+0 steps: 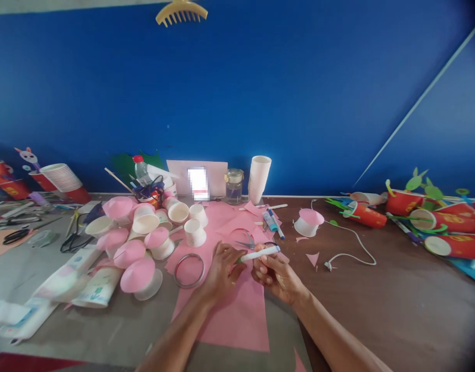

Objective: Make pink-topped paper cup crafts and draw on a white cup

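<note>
Both of my hands meet over a large pink paper sheet (237, 310) on the table. My right hand (274, 274) grips a white marker (260, 253) with a blue end, held nearly level. My left hand (222, 268) pinches the marker's green left end. Scissors (247, 243) lie on the pink paper just beyond my fingers. A metal ring (188, 270) rests on the paper left of my left hand.
Several white paper cups capped with pink discs (139, 250) crowd the left. A lone pink-topped cup (308, 221), a white cable (351, 243), a cup stack (259, 178), a glass jar (234, 186) and red decorated cups (434, 217) lie beyond and right.
</note>
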Motion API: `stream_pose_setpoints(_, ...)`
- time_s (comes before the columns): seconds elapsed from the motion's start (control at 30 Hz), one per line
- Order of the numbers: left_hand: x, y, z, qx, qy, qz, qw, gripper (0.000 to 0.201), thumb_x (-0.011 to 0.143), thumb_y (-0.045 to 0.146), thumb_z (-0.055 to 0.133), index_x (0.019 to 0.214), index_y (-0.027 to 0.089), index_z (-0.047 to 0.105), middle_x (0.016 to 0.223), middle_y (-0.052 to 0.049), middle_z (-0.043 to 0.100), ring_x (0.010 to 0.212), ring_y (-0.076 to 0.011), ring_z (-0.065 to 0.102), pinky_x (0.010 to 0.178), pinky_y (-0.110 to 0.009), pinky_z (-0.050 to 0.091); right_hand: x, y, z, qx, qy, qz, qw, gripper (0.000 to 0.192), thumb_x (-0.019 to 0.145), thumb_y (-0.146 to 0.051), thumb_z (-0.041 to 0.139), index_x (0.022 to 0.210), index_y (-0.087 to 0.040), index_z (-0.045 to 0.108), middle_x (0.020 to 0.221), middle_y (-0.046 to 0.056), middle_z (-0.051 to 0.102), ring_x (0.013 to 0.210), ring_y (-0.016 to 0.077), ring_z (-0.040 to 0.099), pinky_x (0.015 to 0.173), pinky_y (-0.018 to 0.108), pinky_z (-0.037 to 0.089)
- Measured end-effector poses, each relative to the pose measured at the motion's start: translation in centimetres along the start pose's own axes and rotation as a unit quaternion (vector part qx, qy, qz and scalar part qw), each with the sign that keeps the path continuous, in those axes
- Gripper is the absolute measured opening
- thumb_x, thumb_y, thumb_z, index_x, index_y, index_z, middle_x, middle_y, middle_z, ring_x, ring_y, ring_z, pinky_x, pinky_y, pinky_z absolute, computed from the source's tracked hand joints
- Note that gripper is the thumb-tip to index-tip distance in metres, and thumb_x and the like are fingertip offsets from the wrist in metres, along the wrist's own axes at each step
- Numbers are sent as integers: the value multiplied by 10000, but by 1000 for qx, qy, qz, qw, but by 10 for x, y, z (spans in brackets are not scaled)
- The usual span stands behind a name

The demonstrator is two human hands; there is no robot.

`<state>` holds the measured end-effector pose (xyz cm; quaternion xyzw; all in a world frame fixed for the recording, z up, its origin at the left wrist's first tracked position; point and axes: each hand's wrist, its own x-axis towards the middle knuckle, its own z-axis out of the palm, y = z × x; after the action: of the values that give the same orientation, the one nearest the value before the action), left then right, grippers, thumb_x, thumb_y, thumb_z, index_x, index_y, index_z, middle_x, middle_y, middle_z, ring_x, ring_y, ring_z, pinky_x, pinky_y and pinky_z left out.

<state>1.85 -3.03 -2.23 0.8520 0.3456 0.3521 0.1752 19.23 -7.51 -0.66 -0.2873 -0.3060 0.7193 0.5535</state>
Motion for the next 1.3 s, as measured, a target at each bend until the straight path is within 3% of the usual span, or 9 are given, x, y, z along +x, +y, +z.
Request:
stream_pose_setpoints(0.1, 0, 4, 1, 19, -22, 5, 1000, 192, 909, 240, 473, 954, 224, 660, 772, -46, 642, 772, -215, 537, 771, -386, 417, 2, 6, -1, -44, -3, -6, 999, 365, 686, -426, 769, 898, -198, 579, 523, -83, 445, 420, 54, 299, 465, 230, 194)
stream_pose_setpoints(0.27, -1, 8, -1, 51, -60, 52, 996, 236, 942, 248, 416, 813, 185, 603, 726, -34, 631, 725, -191, 519, 749, -356, 378, 3, 13, -3, -156, 29, -27, 987, 402, 707, -529, 730, 860, -174, 621, 478, -76, 433, 446, 74, 338, 445, 226, 188)
stream_pose_setpoints(0.73, -2, 5, 0, 95, -71, 40, 992, 190, 905, 204, 432, 776, 234, 569, 725, -31, 631, 766, -218, 522, 876, -417, 347, 0, 12, -9, -138, 36, -8, 990, 338, 727, -499, 720, 793, -178, 636, 521, -47, 460, 490, 89, 350, 465, 232, 196)
stream_pose_setpoints(0.87, -3, -1, 0, 112, -46, 32, 992, 218, 931, 242, 409, 777, 231, 563, 708, -13, 624, 757, -200, 523, 876, -400, 338, 1, 7, -8, -137, 28, -11, 990, 356, 727, -490, 711, 853, -169, 622, 537, -43, 474, 492, 88, 353, 476, 233, 216)
stream_pose_setpoints(0.97, -2, -10, -1, 119, 15, -7, 993, 223, 938, 249, 395, 828, 222, 588, 736, -19, 647, 776, -199, 551, 889, -402, 329, 3, 3, -13, -196, 61, -49, 977, 380, 760, -486, 651, 976, -180, 591, 581, -48, 476, 478, 93, 354, 484, 240, 259)
stream_pose_setpoints(1.03, -1, -17, -2, 118, 61, -44, 990, 212, 934, 237, 399, 957, 215, 608, 797, -38, 682, 802, -208, 580, 903, -406, 324, 5, 2, -19, -307, 134, -105, 936, 342, 796, -447, 604, 1017, -188, 580, 632, -30, 497, 526, 125, 427, 525, 265, 336)
stream_pose_setpoints(1.07, 0, -19, -2, 116, 78, -59, 988, 228, 930, 231, 404, 1041, 211, 602, 837, -48, 696, 818, -212, 596, 916, -407, 322, 6, 2, -23, -384, 170, -140, 897, 299, 812, -411, 582, 1012, -188, 589, 678, -5, 531, 593, 153, 483, 579, 291, 384)
stream_pose_setpoints(1.2, 2, -25, -1, 132, 107, -95, 981, 366, 923, 181, 386, 1257, 217, 531, 923, -63, 713, 846, -212, 624, 960, -412, 311, 7, 6, -33, -674, 217, -225, 669, 242, 832, -258, 539, 1032, -186, 655, 1049, 115, 623, 1024, 282, 512, 883, 426, 391)
stream_pose_setpoints(1.3, 2, -27, -2, 179, 90, -92, 976, 400, 898, 112, 370, 1207, 239, 592, 807, -37, 684, 799, -200, 606, 950, -416, 317, 8, 8, -36, -769, 203, -203, 571, 323, 824, -238, 554, 1133, -211, 644, 1164, 112, 596, 1150, 308, 442, 964, 457, 341)
